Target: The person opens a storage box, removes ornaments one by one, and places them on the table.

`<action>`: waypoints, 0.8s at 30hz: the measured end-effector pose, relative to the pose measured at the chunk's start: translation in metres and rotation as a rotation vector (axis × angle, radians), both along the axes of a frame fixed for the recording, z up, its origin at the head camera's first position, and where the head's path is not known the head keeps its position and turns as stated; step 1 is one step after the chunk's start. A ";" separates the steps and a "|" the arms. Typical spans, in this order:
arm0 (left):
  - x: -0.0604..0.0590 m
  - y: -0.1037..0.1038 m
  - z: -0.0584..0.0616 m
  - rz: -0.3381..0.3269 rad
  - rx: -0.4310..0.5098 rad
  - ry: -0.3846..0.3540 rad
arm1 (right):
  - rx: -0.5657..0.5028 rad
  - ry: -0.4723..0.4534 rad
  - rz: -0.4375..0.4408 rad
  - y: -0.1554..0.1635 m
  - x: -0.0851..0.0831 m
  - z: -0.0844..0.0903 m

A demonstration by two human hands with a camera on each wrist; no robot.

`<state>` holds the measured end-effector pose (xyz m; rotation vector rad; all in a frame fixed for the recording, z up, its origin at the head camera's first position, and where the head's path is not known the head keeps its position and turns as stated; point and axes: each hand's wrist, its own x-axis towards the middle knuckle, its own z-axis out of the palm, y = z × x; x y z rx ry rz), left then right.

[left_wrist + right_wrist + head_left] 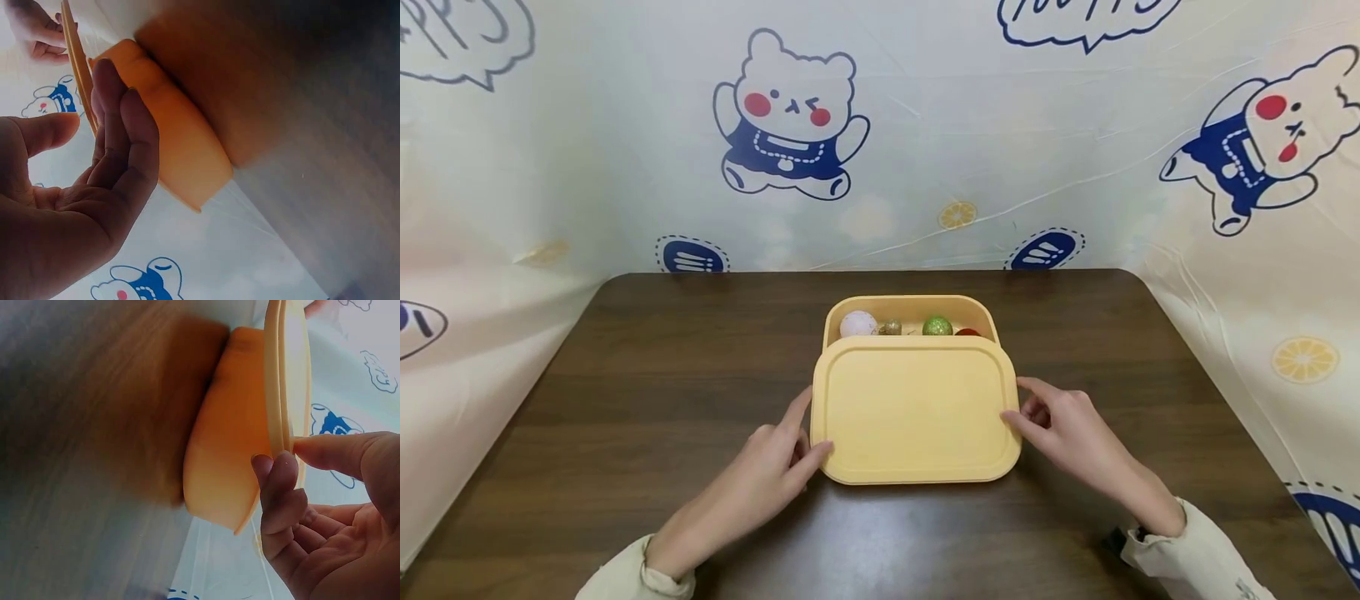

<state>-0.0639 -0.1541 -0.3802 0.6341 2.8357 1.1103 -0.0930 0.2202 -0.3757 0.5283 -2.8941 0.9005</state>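
Note:
A pale yellow lid (917, 412) lies level over the near part of a yellow box (910, 308), shifted toward the person, so the far strip of the box stays uncovered. My left hand (767, 475) holds the lid at its left edge, thumb on top and fingers beneath. At the opposite edge, my right hand (1067, 429) pinches the lid between thumb and fingers. Inside the box show a white ball (858, 323), a small gold ball (891, 327), a green glittery ball (937, 326) and part of a red one (967, 332). The lid hides the rest.
The box stands on a dark brown wooden table (700, 358). Behind and beside the table hangs a pale sheet (925, 150) printed with cartoon bears and orange slices.

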 end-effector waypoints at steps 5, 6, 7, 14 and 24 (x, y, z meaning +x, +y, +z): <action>0.009 -0.003 0.000 -0.039 0.024 -0.110 | -0.026 -0.047 0.008 0.002 0.009 -0.004; 0.011 -0.004 0.001 -0.045 0.027 -0.138 | -0.032 -0.055 0.015 0.002 0.011 -0.004; 0.013 -0.005 0.001 -0.048 0.028 -0.162 | -0.037 -0.061 0.024 0.002 0.014 -0.005; 0.028 -0.010 -0.003 -0.110 0.051 -0.218 | -0.075 -0.076 0.080 0.003 0.029 -0.013; 0.045 -0.014 -0.011 -0.193 0.063 -0.243 | -0.097 -0.158 0.114 0.010 0.051 -0.020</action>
